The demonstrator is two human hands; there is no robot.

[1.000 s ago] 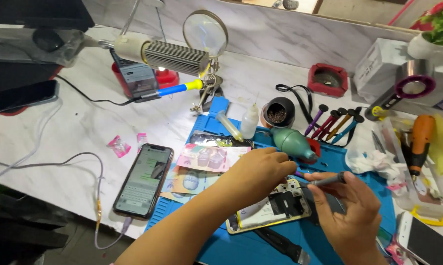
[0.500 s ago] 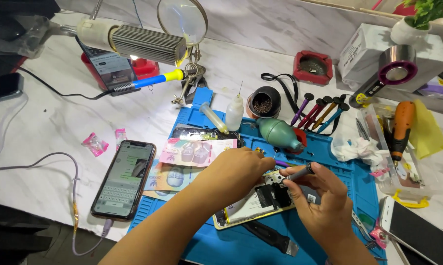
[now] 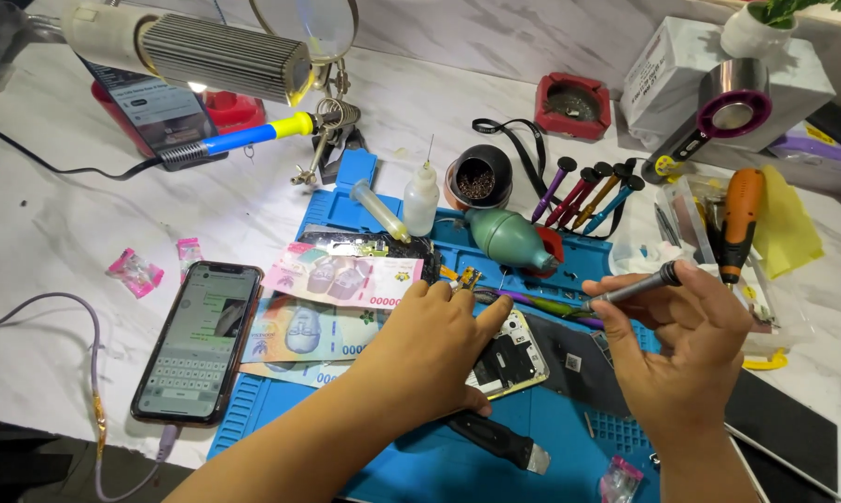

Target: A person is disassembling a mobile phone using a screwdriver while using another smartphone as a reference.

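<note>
1. On the blue work mat (image 3: 365, 191), banknotes (image 3: 341, 279) lie just left of an opened phone (image 3: 509, 359); a green air blower (image 3: 509, 237) and a screwdriver rack (image 3: 588, 191) stand behind it
2. The left hand (image 3: 430, 354) presses flat on the opened phone, fingers together
3. The right hand (image 3: 681, 359) pinches a slim screwdriver (image 3: 616, 293), tip over the phone
4. Compared with a moment ago, the view sits closer and the hands have barely moved

Right hand lifts the tool higher

The right hand (image 3: 681, 359) has moved up and toward 3 o'clock, and its grey screwdriver (image 3: 630, 289) now lies more flat, tip toward 9 o'clock. The left hand (image 3: 434, 349) has slid a little toward 6 o'clock, so more of the opened phone (image 3: 512, 359) is uncovered.
</note>
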